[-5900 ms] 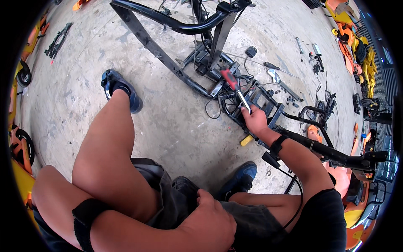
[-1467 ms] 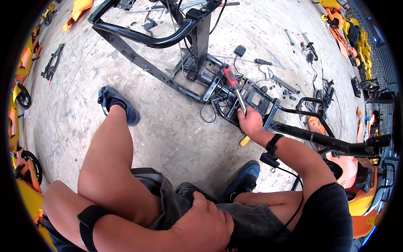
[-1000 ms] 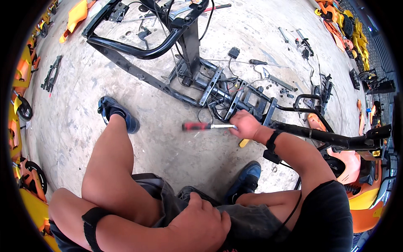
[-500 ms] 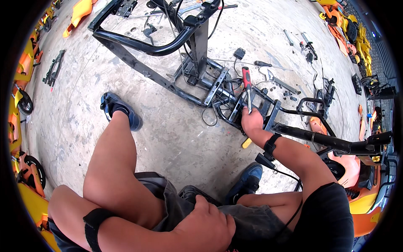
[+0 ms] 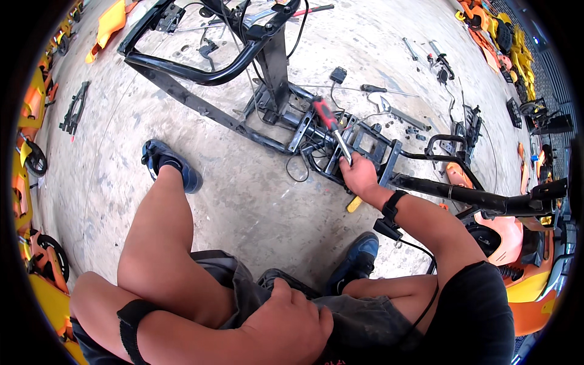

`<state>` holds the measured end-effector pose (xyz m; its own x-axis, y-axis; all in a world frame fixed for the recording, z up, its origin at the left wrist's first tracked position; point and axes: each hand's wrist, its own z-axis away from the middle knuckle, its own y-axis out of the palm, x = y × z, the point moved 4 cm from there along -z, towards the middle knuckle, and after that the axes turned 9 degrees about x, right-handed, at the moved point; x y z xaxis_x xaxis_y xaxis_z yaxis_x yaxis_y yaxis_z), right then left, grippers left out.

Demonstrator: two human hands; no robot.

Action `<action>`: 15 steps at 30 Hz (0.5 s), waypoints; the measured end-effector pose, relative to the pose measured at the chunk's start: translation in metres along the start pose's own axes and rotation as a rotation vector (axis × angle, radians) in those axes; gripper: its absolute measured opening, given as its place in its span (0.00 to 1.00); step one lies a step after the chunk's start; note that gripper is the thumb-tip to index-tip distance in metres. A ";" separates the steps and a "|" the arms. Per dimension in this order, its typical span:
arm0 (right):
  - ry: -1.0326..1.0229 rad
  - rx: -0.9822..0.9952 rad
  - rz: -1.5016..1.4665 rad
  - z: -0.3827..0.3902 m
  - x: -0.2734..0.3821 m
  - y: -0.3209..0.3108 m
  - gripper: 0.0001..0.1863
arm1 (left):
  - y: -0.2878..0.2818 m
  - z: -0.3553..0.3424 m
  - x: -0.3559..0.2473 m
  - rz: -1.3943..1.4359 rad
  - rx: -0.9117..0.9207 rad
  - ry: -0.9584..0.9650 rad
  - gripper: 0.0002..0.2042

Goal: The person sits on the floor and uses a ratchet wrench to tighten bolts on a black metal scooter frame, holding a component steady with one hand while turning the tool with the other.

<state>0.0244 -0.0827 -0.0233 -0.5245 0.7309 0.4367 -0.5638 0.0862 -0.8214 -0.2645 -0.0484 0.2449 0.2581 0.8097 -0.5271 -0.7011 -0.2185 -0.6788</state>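
Over the black metal frame (image 5: 365, 146), my right hand (image 5: 356, 173) is closed on the metal shaft of a tool with a red and black handle (image 5: 325, 112); its handle tilts up to the left, and my hand hides the shaft's end. Cables and brackets (image 5: 313, 149) lie in the frame around it. A yellow-handled item (image 5: 354, 204) is just below my hand on the floor. My left hand (image 5: 286, 322) rests in my lap on dark shorts, fingers loosely extended and holding nothing visible.
The frame's upright section (image 5: 274, 73) rises ahead. An adjustable wrench (image 5: 380, 103), a screwdriver (image 5: 374, 89) and loose parts (image 5: 444, 70) lie on the concrete floor (image 5: 231, 207). Orange and yellow body panels (image 5: 523, 73) and wheels (image 5: 36, 158) line both sides. My legs flank the near floor.
The tool in my right hand swung from lying level leftward a second ago to upright half a second ago, and now leans up-left. My left hand stays put.
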 end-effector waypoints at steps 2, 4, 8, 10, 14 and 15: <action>-0.160 0.024 0.096 0.001 0.005 -0.001 0.18 | 0.003 0.001 0.000 -0.002 -0.022 -0.017 0.22; -0.349 0.000 0.139 0.002 0.001 0.002 0.17 | 0.005 0.001 0.000 -0.026 -0.066 -0.029 0.22; -0.422 0.058 0.124 0.001 0.002 -0.002 0.16 | -0.018 0.013 -0.004 -0.084 -0.101 -0.144 0.15; -0.476 0.106 0.116 0.001 0.003 -0.006 0.15 | -0.018 0.014 -0.005 -0.087 -0.101 -0.138 0.15; -0.660 0.157 0.206 -0.004 0.004 -0.006 0.14 | -0.020 0.015 -0.006 -0.086 -0.084 -0.122 0.15; -0.673 0.164 0.213 -0.004 0.005 -0.006 0.13 | -0.020 0.015 -0.006 -0.087 -0.089 -0.122 0.15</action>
<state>0.0274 -0.0771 -0.0173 -0.8829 0.1404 0.4481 -0.4665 -0.1531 -0.8712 -0.2622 -0.0406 0.2696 0.2289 0.8868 -0.4016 -0.6168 -0.1870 -0.7646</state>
